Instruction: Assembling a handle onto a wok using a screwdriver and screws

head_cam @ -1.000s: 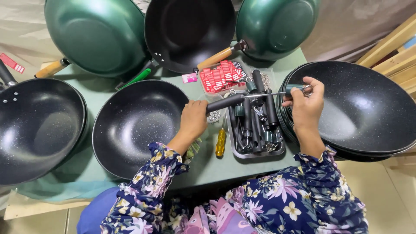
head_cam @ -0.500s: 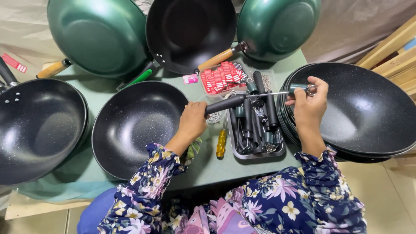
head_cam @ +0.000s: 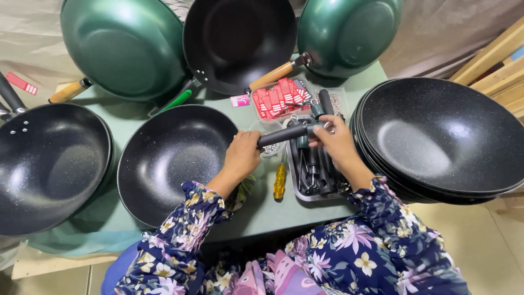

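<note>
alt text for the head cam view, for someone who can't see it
Seen from above, a person in floral sleeves holds a black pan handle against the rim of a black wok, left hand at the joint and right hand at its outer end. Below lie a tray of handles and a yellow screwdriver; more black and green woks crowd the green table.

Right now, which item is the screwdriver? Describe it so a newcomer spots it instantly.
Start at the black speckled wok lying open side up in front of the person on the green table. Just right of it, below the left hand, lies a small screwdriver with a translucent yellow handle. It is the only yellow thing there; the metal tray beside it holds black handles.
</note>
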